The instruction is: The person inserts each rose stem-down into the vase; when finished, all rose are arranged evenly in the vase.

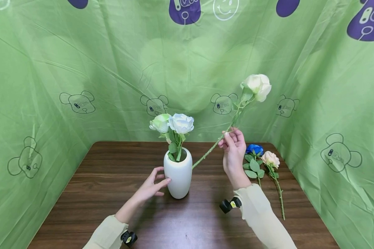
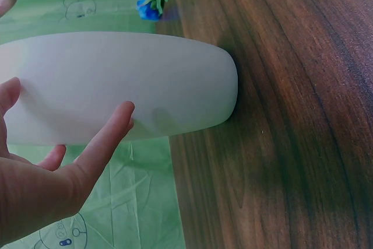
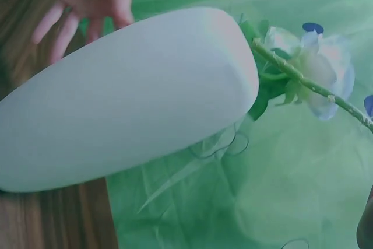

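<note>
A white vase (image 1: 178, 174) stands upright on the table, holding a pale green rose (image 1: 160, 123) and a pale blue rose (image 1: 181, 123). At its left side is my left hand (image 1: 154, 184), fingers spread and fairly straight, with the thumb at the vase wall. My right hand (image 1: 234, 152) pinches the stem of a white rose (image 1: 258, 87) between thumb and fingers. That rose leans with its bloom up and to the right. Its stem (image 3: 309, 83) slants down to the vase's right side; whether the two touch, I cannot tell.
To the right on the wooden table (image 1: 112, 166) lie a blue rose (image 1: 254, 149) and a peach rose (image 1: 270, 159), the latter's stem pointing toward the front. Green printed cloth (image 1: 118, 62) hangs behind the table and along both sides.
</note>
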Available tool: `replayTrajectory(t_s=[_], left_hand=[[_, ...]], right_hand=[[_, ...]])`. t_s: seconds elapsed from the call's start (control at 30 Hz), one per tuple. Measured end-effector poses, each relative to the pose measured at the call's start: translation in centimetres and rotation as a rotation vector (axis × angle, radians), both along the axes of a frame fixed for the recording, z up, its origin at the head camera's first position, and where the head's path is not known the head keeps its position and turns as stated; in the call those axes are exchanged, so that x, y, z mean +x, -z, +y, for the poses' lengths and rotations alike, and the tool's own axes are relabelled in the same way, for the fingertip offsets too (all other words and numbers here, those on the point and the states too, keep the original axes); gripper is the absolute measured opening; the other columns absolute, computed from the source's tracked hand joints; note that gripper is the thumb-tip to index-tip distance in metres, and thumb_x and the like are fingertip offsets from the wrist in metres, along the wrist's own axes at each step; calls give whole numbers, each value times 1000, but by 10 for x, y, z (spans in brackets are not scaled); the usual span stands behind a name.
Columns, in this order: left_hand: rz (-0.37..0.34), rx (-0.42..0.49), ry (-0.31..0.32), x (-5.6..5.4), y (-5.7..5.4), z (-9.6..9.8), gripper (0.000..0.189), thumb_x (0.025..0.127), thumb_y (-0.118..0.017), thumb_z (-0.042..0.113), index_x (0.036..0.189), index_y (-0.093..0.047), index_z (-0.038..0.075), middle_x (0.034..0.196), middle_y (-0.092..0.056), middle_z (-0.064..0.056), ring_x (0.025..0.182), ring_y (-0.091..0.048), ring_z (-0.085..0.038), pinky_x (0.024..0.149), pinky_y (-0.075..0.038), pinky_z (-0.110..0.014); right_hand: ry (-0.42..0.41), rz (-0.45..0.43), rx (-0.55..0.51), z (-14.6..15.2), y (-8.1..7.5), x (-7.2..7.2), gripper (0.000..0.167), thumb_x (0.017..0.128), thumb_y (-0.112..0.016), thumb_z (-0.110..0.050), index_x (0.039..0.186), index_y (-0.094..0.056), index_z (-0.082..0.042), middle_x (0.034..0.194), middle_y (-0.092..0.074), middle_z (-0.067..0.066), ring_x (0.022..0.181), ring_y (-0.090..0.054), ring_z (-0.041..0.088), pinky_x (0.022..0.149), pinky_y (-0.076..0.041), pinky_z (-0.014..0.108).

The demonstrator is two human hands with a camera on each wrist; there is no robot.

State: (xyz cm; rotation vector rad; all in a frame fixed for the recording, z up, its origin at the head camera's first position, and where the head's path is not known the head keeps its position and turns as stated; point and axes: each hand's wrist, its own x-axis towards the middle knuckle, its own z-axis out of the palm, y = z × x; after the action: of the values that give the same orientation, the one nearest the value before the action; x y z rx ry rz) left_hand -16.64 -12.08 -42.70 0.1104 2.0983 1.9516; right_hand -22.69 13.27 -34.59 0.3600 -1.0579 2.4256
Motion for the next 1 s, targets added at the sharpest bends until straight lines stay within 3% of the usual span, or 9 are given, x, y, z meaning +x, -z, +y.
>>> replayTrajectory(t_s=[0.27,0.4,0.57,0.73,0.9,1.0], left_hand=[[2,-3,-3,0,0,0,55,85,-61,19,128,-29,7,123,-37,-28,102,-49,-39,67,-50,-44],[4,-5,-1,0,-1,0,55,85,-60,19,128,-29,6,123,-37,-28,102,-49,-39,67,-50,-44],[6,-7,3,1,-2,1,54,85,-60,18,128,-29,6,123,-37,-28,102,-49,-39,67,-50,-44],[5,-7,3,-1,1,0,55,85,-60,18,128,-29,6,123,-37,-28,102,-48,-40,67,-50,-45],[3,9,4,-9,17,-3,56,84,-61,21,129,-29,9,124,-36,-27,102,-49,-38,66,-50,-44],[8,2,12,-13,27,-5,57,84,-61,24,129,-29,12,123,-37,-25,102,-50,-37,65,-51,-44]], right_hand=[[62,-2,5,-14,-8,-8,21,85,-55,2,102,-46,-5,84,-54,12,55,-54,15,47,-44,19],[74,1,66,-22,-5,-9,22,84,-54,3,102,-47,-6,85,-54,13,55,-55,16,47,-44,20],[41,96,208,-35,0,-5,23,84,-53,7,100,-49,-8,86,-57,11,54,-53,14,47,-44,22],[8,194,423,-47,4,2,18,82,-51,11,97,-46,5,86,-60,10,48,-49,13,42,-43,23],[-28,297,647,-59,-4,14,16,80,-49,17,94,-45,12,80,-57,24,44,-45,20,37,-40,28],[-71,345,786,-65,-11,21,17,79,-50,18,94,-47,12,78,-55,26,44,-44,19,37,-39,28]])
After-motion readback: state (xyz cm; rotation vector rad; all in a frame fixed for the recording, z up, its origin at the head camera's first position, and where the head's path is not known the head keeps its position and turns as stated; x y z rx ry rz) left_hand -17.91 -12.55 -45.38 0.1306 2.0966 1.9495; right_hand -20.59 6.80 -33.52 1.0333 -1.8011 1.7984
